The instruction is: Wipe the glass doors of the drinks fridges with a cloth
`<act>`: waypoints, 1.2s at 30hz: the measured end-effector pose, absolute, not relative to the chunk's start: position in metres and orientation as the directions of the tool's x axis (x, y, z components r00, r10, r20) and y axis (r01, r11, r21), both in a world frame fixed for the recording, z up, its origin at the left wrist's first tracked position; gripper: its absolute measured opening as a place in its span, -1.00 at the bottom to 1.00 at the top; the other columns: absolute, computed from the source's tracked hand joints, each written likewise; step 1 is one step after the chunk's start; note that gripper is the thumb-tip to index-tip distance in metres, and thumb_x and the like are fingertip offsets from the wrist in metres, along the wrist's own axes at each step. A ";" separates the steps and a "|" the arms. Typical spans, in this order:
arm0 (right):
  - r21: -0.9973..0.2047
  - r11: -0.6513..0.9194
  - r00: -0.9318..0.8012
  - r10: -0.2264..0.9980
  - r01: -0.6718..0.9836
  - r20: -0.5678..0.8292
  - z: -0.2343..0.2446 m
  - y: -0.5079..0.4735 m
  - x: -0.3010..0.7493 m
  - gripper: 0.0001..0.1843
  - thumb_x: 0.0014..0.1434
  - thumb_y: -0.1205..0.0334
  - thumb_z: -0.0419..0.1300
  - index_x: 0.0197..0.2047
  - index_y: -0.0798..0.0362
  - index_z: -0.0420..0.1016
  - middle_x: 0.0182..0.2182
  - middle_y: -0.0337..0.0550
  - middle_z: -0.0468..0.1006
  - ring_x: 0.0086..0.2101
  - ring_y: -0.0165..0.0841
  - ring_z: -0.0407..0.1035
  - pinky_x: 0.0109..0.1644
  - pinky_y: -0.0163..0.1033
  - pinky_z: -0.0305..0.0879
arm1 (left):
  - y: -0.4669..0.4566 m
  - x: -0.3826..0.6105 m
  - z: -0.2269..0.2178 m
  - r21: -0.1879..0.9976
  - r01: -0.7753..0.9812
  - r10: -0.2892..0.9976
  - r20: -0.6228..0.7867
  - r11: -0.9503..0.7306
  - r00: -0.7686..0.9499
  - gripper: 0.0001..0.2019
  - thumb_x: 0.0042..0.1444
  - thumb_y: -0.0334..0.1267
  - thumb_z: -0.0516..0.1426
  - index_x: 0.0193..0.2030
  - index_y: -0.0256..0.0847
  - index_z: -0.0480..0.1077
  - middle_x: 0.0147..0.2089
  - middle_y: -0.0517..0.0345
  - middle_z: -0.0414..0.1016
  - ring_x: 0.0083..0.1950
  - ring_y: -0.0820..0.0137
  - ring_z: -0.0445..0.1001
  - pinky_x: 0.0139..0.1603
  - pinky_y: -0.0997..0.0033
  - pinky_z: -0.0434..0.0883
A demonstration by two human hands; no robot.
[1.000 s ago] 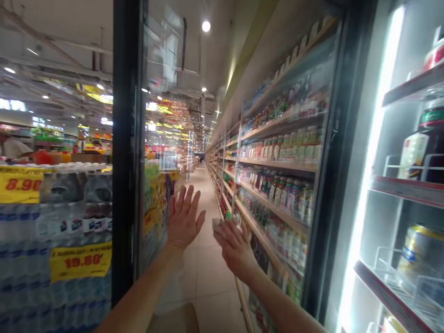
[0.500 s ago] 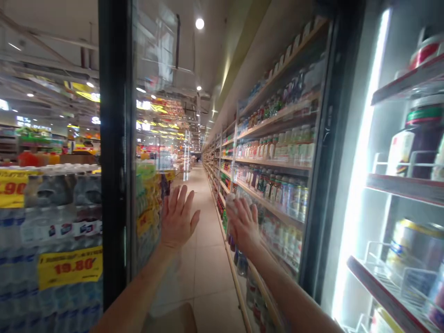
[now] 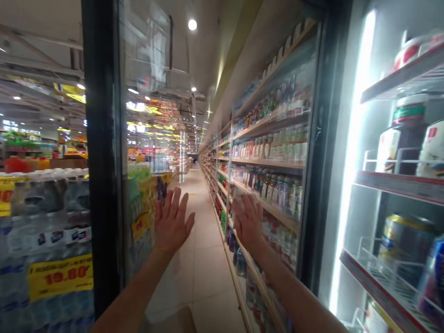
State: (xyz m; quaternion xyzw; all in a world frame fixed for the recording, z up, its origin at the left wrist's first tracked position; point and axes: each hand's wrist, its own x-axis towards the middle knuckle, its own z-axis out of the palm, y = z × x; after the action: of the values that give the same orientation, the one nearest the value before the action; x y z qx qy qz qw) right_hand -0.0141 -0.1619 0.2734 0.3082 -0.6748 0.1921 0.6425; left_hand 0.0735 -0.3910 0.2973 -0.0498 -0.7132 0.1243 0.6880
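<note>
A glass door (image 3: 145, 152) with a black frame stands swung out in front of me, and both my hands are raised before its pane. My left hand (image 3: 170, 226) has its fingers extended and thumb out, palm toward the glass, holding nothing. To its right, my right hand (image 3: 249, 222) is also flat toward the pane, its fingers stretched and smeared by motion. A pale patch shows at its fingertips; I cannot tell whether it is a cloth or a reflection. Contact of the palms with the glass is not plain.
At right is a lit cooler with wire-fronted shelves (image 3: 398, 186), a dark bottle (image 3: 409, 134) and a can (image 3: 404, 243). Bottle packs (image 3: 52, 236) with a yellow price sign (image 3: 60, 277) stand at left. Through the pane show a tiled aisle (image 3: 204, 259) and drink shelves (image 3: 270, 162).
My view has shifted, so the door frame and cooler appear further left. My right hand has moved right across the pane. My left hand keeps its flat pose.
</note>
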 end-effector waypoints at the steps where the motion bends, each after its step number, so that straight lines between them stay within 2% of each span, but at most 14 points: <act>1: 0.211 0.717 0.046 -0.242 -0.665 0.969 0.273 -0.166 -0.012 -0.53 0.18 0.33 0.00 0.16 -0.12 0.30 0.27 -0.13 0.12 0.29 -0.20 -0.12 0.30 0.11 -0.17 | -0.391 0.073 0.297 -0.244 -0.098 0.239 0.969 0.965 -0.056 -0.37 0.15 -0.23 0.05 0.34 -0.27 -0.05 0.32 -0.18 0.09 0.41 0.21 -0.14 0.34 0.04 -0.11; 4: 0.147 0.763 0.035 -0.162 -0.630 0.986 0.276 -0.138 -0.025 -0.54 0.20 0.27 -0.01 0.17 -0.11 0.29 0.26 -0.09 0.14 0.28 -0.17 -0.08 0.28 0.15 -0.16 | -0.391 0.074 0.297 -0.242 -0.105 0.236 0.970 0.965 -0.062 -0.38 0.15 -0.22 0.05 0.33 -0.27 -0.03 0.32 -0.18 0.09 0.41 0.20 -0.14 0.34 0.04 -0.11; 7: -0.250 0.791 -0.087 0.243 -0.558 0.966 0.290 -0.089 -0.052 -0.51 0.23 0.21 -0.09 0.21 -0.01 0.24 0.25 0.08 0.13 0.26 -0.07 -0.05 0.20 0.27 -0.07 | -0.388 0.075 0.298 -0.247 -0.118 0.242 0.969 0.962 -0.056 -0.38 0.15 -0.22 0.04 0.34 -0.26 -0.03 0.32 -0.16 0.10 0.41 0.21 -0.16 0.34 0.05 -0.10; 9: -0.424 0.740 -0.134 0.419 -0.523 0.898 0.299 -0.077 -0.061 -0.49 0.24 0.19 -0.13 0.24 0.04 0.20 0.24 0.15 0.13 0.25 -0.03 -0.03 0.17 0.32 -0.05 | -0.388 0.075 0.298 -0.252 -0.121 0.247 0.968 0.960 -0.050 -0.38 0.15 -0.22 0.03 0.34 -0.26 -0.04 0.32 -0.16 0.10 0.41 0.22 -0.16 0.34 0.06 -0.10; 11: -0.391 0.752 -0.126 0.387 -0.531 0.914 0.304 -0.088 -0.056 -0.48 0.25 0.19 -0.14 0.26 0.03 0.16 0.25 0.13 0.11 0.26 -0.05 -0.06 0.18 0.31 -0.06 | -0.388 0.074 0.297 -0.248 -0.120 0.244 0.969 0.961 -0.047 -0.37 0.15 -0.22 0.03 0.34 -0.26 -0.05 0.33 -0.16 0.08 0.41 0.23 -0.16 0.34 0.06 -0.10; 16: 0.079 0.801 0.016 -0.086 -0.593 0.996 0.301 -0.138 -0.028 -0.48 0.24 0.26 -0.08 0.27 -0.05 0.13 0.24 -0.01 0.17 0.29 -0.20 -0.12 0.28 0.12 -0.12 | -0.391 0.074 0.297 -0.245 -0.108 0.239 0.969 0.963 -0.064 -0.36 0.16 -0.20 0.03 0.35 -0.25 -0.08 0.33 -0.17 0.06 0.41 0.22 -0.15 0.34 0.03 -0.11; 18: 0.133 0.800 0.016 -0.152 -0.586 0.988 0.298 -0.127 -0.032 -0.48 0.23 0.25 -0.07 0.26 -0.07 0.15 0.23 -0.04 0.21 0.28 -0.21 -0.08 0.29 0.11 -0.13 | -0.390 0.075 0.297 -0.246 -0.109 0.240 0.969 0.963 -0.067 -0.37 0.17 -0.21 0.03 0.35 -0.25 -0.08 0.33 -0.16 0.06 0.41 0.21 -0.16 0.34 0.03 -0.10; 20: 0.000 0.829 -0.039 -0.027 -0.560 0.999 0.297 -0.097 -0.046 -0.48 0.23 0.22 -0.09 0.26 -0.03 0.16 0.23 0.01 0.20 0.26 -0.16 -0.04 0.26 0.17 -0.11 | -0.389 0.076 0.298 -0.247 -0.113 0.242 0.968 0.962 -0.060 -0.37 0.16 -0.21 0.03 0.35 -0.25 -0.07 0.33 -0.16 0.07 0.41 0.22 -0.17 0.34 0.04 -0.10; 23: -0.364 0.794 -0.135 0.343 -0.486 0.929 0.303 -0.056 -0.069 -0.45 0.23 0.20 -0.14 0.27 0.10 0.14 0.23 0.20 0.15 0.23 -0.02 0.01 0.17 0.29 -0.02 | -0.386 0.077 0.299 -0.254 -0.113 0.251 0.967 0.960 -0.046 -0.36 0.15 -0.22 0.04 0.35 -0.27 -0.06 0.32 -0.17 0.08 0.41 0.22 -0.18 0.34 0.05 -0.11; 25: -0.440 0.763 -0.139 0.429 -0.473 0.893 0.307 -0.058 -0.070 -0.43 0.23 0.20 -0.15 0.28 0.13 0.11 0.24 0.24 0.12 0.23 0.01 -0.01 0.15 0.32 -0.01 | -0.386 0.077 0.299 -0.256 -0.110 0.253 0.967 0.960 -0.045 -0.36 0.15 -0.23 0.04 0.34 -0.28 -0.06 0.32 -0.18 0.08 0.41 0.21 -0.18 0.34 0.05 -0.11; 27: -0.307 0.799 -0.090 0.306 -0.516 0.948 0.307 -0.088 -0.054 -0.45 0.23 0.22 -0.14 0.29 0.09 0.11 0.25 0.18 0.12 0.26 -0.04 -0.07 0.19 0.28 -0.05 | -0.386 0.076 0.298 -0.253 -0.105 0.249 0.967 0.962 -0.045 -0.37 0.15 -0.23 0.04 0.34 -0.27 -0.05 0.33 -0.18 0.06 0.41 0.21 -0.18 0.34 0.04 -0.10; 32: 0.336 0.709 0.067 -0.378 -0.621 0.923 0.300 -0.185 -0.001 -0.50 0.19 0.26 -0.01 0.21 -0.12 0.22 0.22 -0.14 0.23 0.28 -0.25 -0.10 0.32 0.06 -0.22 | -0.390 0.074 0.298 -0.247 -0.098 0.243 0.969 0.964 -0.052 -0.34 0.15 -0.21 0.06 0.35 -0.25 -0.09 0.33 -0.17 0.05 0.41 0.21 -0.14 0.34 0.03 -0.10; 34: 0.384 0.677 0.105 -0.416 -0.627 0.903 0.301 -0.184 -0.001 -0.53 0.19 0.26 0.00 0.17 -0.16 0.27 0.21 -0.18 0.25 0.27 -0.28 -0.07 0.32 0.04 -0.25 | -0.391 0.074 0.298 -0.245 -0.099 0.240 0.969 0.965 -0.053 -0.34 0.15 -0.20 0.06 0.35 -0.23 -0.09 0.34 -0.16 0.04 0.40 0.20 -0.13 0.34 0.03 -0.09; 36: 0.241 0.751 0.083 -0.243 -0.615 0.967 0.308 -0.158 -0.017 -0.53 0.20 0.26 -0.02 0.18 -0.10 0.26 0.21 -0.11 0.24 0.27 -0.24 -0.07 0.30 0.07 -0.19 | -0.390 0.075 0.298 -0.240 -0.098 0.234 0.970 0.966 -0.062 -0.34 0.16 -0.20 0.04 0.36 -0.22 -0.11 0.35 -0.13 0.02 0.40 0.20 -0.14 0.34 0.03 -0.09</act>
State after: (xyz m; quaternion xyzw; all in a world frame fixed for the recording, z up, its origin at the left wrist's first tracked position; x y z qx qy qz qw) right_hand -0.0168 -0.1577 0.3075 0.3235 -0.6625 0.1408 0.6607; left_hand 0.0749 -0.3904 0.2978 -0.0476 -0.7186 0.1215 0.6831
